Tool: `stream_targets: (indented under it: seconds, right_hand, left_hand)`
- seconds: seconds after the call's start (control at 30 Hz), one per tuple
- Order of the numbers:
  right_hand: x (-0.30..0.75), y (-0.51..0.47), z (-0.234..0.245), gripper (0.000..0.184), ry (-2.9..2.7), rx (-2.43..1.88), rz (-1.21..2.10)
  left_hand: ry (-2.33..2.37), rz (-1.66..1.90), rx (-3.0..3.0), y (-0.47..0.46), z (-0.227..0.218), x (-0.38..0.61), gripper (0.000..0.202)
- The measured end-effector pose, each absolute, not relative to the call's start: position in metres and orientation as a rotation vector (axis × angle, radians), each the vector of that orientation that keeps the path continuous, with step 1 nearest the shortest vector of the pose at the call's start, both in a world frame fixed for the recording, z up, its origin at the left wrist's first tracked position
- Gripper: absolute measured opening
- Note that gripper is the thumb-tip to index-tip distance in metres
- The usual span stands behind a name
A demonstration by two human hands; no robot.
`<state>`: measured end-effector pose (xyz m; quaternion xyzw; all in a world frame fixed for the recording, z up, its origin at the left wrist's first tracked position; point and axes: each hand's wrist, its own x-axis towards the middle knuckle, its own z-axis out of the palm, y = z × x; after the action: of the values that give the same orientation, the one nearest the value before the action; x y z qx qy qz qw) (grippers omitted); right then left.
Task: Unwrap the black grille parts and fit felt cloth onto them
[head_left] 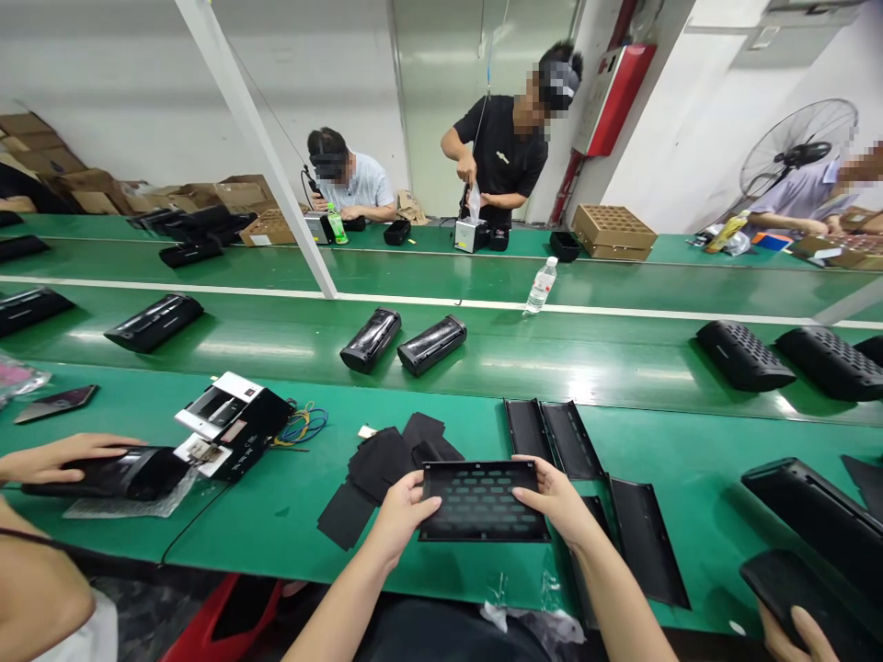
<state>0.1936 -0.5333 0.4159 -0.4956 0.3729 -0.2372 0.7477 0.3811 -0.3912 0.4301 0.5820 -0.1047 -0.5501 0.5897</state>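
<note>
Between my two hands I hold a black slotted plastic panel (481, 515) just above the front of the green table. My left hand (404, 515) grips its left edge, thumb on the face. My right hand (556, 501) grips the right edge the same way. Thin dark material lies behind or over its rows of slots; which one I cannot tell. Left of the panel is a loose pile of black rectangular sheets (379, 469). To the right and behind, several more black panels (648, 533) lie on the table, some partly hidden by my right arm.
A co-worker's hand (75, 455) at left rests on a black housing beside a white-and-black machine (235, 418). At right another person's hand (793, 634) holds a black part. Black housings (432, 345) and a water bottle (542, 285) stand on the green line ahead; people work beyond.
</note>
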Motion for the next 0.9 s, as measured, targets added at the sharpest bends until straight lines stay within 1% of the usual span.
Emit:
stream_targets:
  seconds: [0.1,0.23,0.4,0.6,0.8,0.9]
  right_hand:
    - [0.19,-0.533,0.428,0.042,0.862,-1.106,-0.544]
    - [0.184,-0.535,0.442,0.047,0.914,-1.192,-0.48]
    - [0.181,-0.538,0.462,0.045,0.902,-1.369,-0.504]
    - [0.181,-0.54,0.466,0.045,0.817,-1.248,-0.602]
    - [0.183,-0.54,0.466,0.045,0.749,-1.167,-0.597]
    - [0.181,-0.54,0.465,0.046,0.761,-1.051,-0.579]
  left_hand:
    - [-0.298,-1.259,1.365,-0.394,0.444,0.382,0.046]
    - [-0.346,-1.236,1.364,-0.396,0.457,0.385,0.048]
    - [-0.323,-1.216,1.415,-0.394,0.469,0.386,0.061]
    - [-0.3,-1.175,1.45,-0.391,0.477,0.389,0.07]
    - [-0.299,-1.23,1.448,-0.391,0.48,0.39,0.076]
    - [-0.284,-1.241,1.413,-0.392,0.482,0.388,0.077]
